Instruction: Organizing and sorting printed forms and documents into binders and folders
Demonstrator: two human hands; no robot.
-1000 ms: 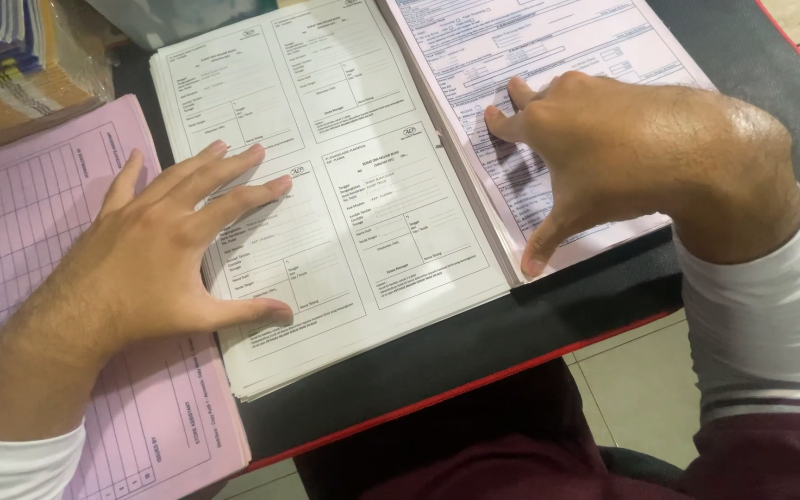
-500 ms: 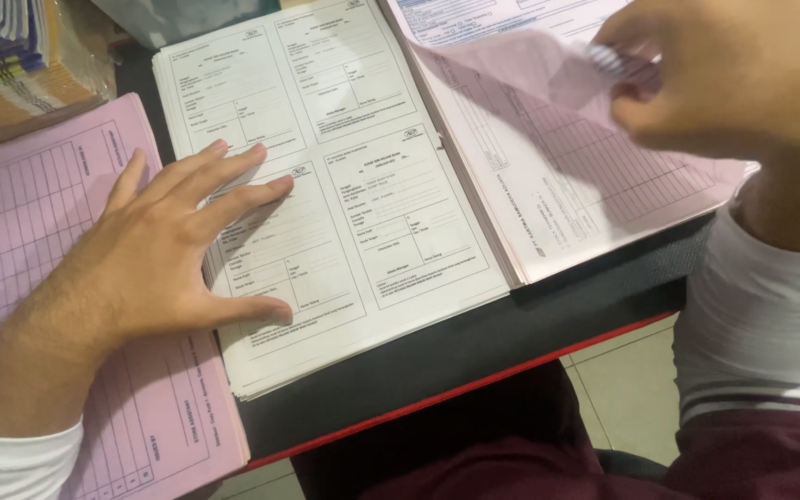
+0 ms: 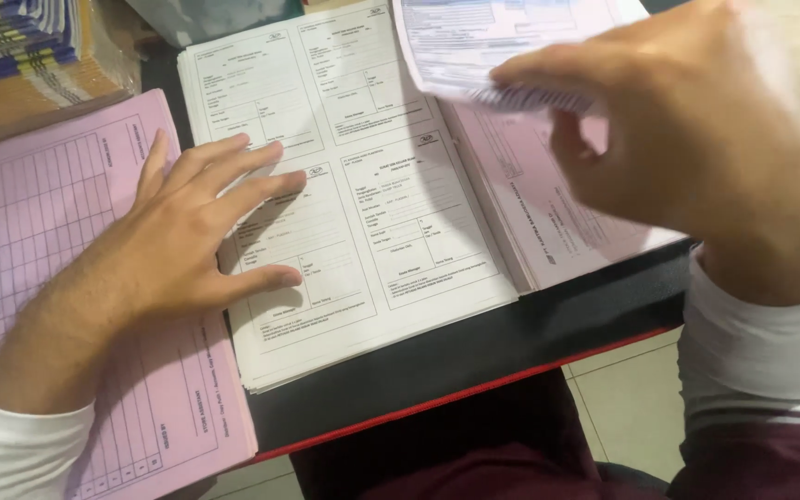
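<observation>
**Ana:** Pink paper, that top sheet [image 3: 460, 42] in the upper right of the frame. The right hand [image 3: 696, 139] has it lifted off the pink stack [image 3: 557, 222] below, fingers [image 3: 548, 69] pinching its edge, so it curls in the air above the pile.

**Ben:** And the left hand [image 3: 178, 250]?

**Ana:** Flat, fingers spread, at the centre left. It lies across the seam between the white stack of forms [image 3: 391, 213] and the pink ruled pad [image 3: 39, 222] at the left edge.

**Ben:** What could go wrong, would you say?

**Ana:** My guess is the pinch catches two leaves instead of one, since the sheets are thin and cling together. The curled sheet could also crease or tear if pulled against the rest. And the white stack sits near the red-edged front of the black worktop [image 3: 511, 347]; a nudge from the left palm might fan its lower corner over the edge.

**Ben:** Counts?

**Ana:** Two hands. Three piles on the worktop: one white, two pink. One sheet raised. Each white form shows four printed panels. One bundle of blue-and-yellow booklets [image 3: 11, 37] in the upper left corner; I cannot count the booklets in it.
</observation>
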